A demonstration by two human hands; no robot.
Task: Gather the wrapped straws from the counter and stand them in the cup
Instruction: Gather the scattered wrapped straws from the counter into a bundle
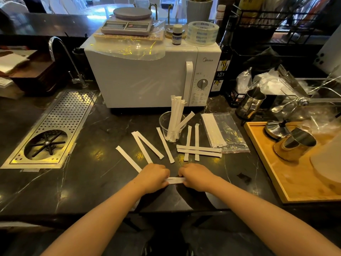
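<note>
Held straws [175, 180] lengthwise left-right

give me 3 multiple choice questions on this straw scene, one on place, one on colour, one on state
1. Where is the cup?
A. in front of the microwave
B. on the wooden tray
C. on the scale

2. What colour are the loose straws' wrappers?
A. red
B. white
C. green

3. What are the hands doing?
A. resting empty
B. left hand and right hand hold one bundle of straws between them
C. lifting the cup

Key: 1 A, it stands on the counter before the microwave door. 2 B, all look white. 3 B, the bundle spans both hands.
</note>
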